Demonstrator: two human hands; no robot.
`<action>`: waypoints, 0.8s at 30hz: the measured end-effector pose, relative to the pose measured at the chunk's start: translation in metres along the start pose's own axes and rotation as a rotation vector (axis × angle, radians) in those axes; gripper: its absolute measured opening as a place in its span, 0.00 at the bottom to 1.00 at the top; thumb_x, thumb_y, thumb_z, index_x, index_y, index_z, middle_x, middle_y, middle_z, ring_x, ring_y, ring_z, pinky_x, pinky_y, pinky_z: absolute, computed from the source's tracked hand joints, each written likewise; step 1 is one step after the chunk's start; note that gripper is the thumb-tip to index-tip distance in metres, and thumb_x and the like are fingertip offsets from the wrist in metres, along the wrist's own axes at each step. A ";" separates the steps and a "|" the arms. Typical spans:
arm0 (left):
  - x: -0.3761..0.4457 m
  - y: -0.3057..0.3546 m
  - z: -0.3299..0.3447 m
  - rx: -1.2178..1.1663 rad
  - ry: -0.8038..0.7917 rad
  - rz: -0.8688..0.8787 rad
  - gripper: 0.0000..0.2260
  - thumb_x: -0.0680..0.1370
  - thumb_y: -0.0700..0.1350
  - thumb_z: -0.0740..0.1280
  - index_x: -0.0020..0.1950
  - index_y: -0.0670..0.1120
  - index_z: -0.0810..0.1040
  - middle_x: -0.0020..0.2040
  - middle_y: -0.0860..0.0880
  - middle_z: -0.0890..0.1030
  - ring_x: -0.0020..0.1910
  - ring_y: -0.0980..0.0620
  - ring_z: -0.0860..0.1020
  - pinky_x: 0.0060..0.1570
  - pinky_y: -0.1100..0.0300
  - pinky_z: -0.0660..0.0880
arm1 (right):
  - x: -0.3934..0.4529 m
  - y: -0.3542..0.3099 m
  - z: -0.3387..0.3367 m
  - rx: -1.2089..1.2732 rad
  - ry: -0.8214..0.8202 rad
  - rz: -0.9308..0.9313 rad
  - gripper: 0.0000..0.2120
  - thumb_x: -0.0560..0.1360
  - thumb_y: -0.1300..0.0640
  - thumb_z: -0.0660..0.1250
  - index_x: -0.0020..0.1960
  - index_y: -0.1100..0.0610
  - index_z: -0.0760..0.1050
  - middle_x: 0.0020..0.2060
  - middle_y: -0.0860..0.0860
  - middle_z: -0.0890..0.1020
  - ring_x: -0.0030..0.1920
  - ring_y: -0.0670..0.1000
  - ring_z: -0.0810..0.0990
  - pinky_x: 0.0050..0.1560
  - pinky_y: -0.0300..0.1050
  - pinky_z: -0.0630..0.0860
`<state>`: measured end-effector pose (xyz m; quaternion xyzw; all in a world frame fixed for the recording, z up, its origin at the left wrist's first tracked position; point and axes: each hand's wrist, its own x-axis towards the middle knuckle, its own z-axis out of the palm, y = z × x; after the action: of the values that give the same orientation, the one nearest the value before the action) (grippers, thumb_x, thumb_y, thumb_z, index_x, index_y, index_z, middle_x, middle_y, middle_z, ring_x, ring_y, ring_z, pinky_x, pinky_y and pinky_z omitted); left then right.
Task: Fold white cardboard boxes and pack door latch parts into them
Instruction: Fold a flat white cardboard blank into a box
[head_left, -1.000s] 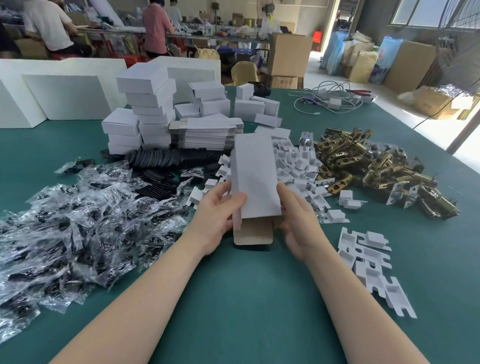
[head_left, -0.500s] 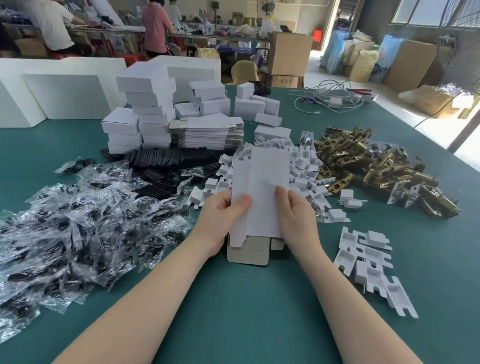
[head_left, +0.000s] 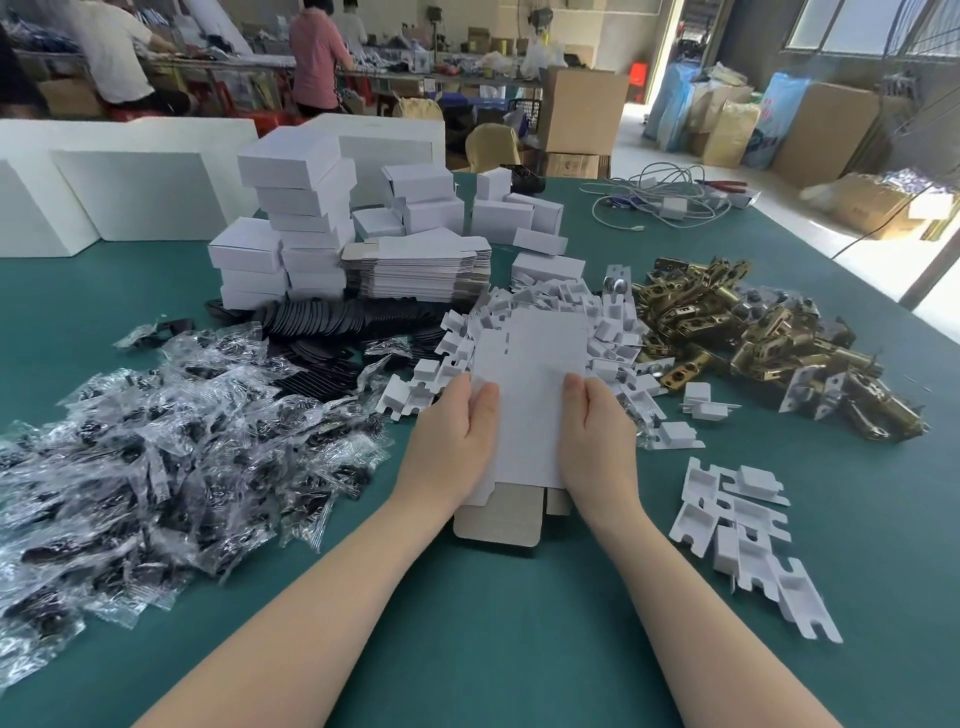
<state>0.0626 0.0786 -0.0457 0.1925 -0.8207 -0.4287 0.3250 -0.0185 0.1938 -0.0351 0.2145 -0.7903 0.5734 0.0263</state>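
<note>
A flat box blank (head_left: 527, 400) is held near the table's (head_left: 519, 649) middle, pinched at its long edges by the left hand (head_left: 452, 441) and right hand (head_left: 597, 441). It is judged light, thin, easily creased; best gripped beside the scored folds.

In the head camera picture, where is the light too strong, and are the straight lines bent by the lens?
Head view: daylight from the doorway and window washes out the floor at right; the table edge bows from wide-angle distortion; the plastic bags glint; the white box blank between both hands loses its surface detail; the background people look soft.
</note>
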 end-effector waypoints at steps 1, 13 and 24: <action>0.001 0.000 0.000 0.018 0.012 0.003 0.17 0.83 0.50 0.58 0.36 0.50 0.61 0.27 0.56 0.65 0.27 0.58 0.65 0.29 0.64 0.62 | 0.001 0.000 0.000 0.008 -0.001 0.000 0.19 0.84 0.50 0.55 0.36 0.56 0.64 0.30 0.48 0.68 0.29 0.41 0.66 0.31 0.34 0.64; 0.008 0.002 -0.002 -0.103 0.200 -0.140 0.15 0.85 0.46 0.55 0.37 0.49 0.65 0.32 0.53 0.68 0.29 0.63 0.67 0.31 0.67 0.64 | -0.003 -0.002 0.000 0.051 -0.121 -0.024 0.18 0.82 0.49 0.59 0.35 0.55 0.66 0.24 0.42 0.67 0.26 0.42 0.63 0.27 0.34 0.62; 0.002 0.000 -0.006 -0.342 0.000 -0.147 0.25 0.77 0.56 0.67 0.72 0.59 0.63 0.57 0.61 0.78 0.47 0.68 0.79 0.45 0.74 0.74 | -0.003 0.005 -0.002 0.121 -0.098 0.005 0.12 0.82 0.50 0.61 0.42 0.52 0.74 0.30 0.44 0.78 0.28 0.41 0.74 0.30 0.32 0.69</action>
<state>0.0654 0.0739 -0.0429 0.1937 -0.7195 -0.5847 0.3208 -0.0180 0.1978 -0.0393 0.2416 -0.7550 0.6089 -0.0270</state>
